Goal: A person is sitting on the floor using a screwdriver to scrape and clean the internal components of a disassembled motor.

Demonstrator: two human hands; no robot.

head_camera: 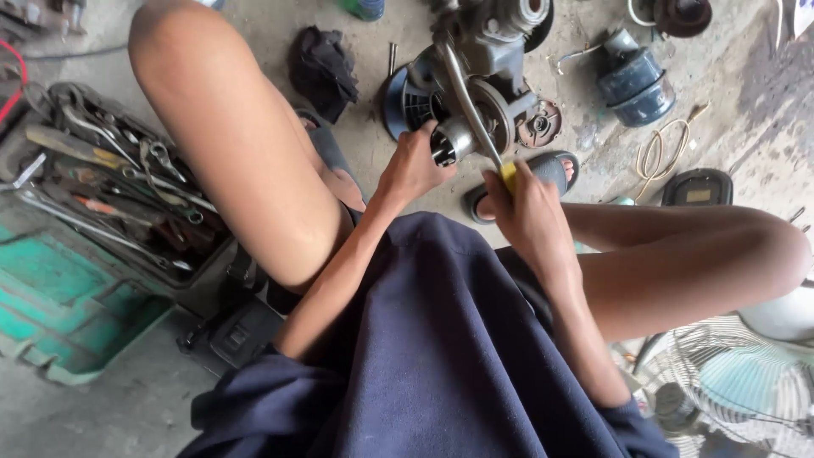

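On the floor, left hand (413, 165) clasps the motor (475, 102) hub while right hand (526, 212) grips a screwdriver (507, 175), prying; steady leverage seems needed next.

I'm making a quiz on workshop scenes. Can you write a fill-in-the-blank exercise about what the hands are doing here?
1. The right hand grips a tool with a ____ handle.
2. The left hand holds a metal part of the motor assembly, which sits on the ____.
3. The open tray of tools lies on the person's ____ side.

Missing words: yellow; floor; left
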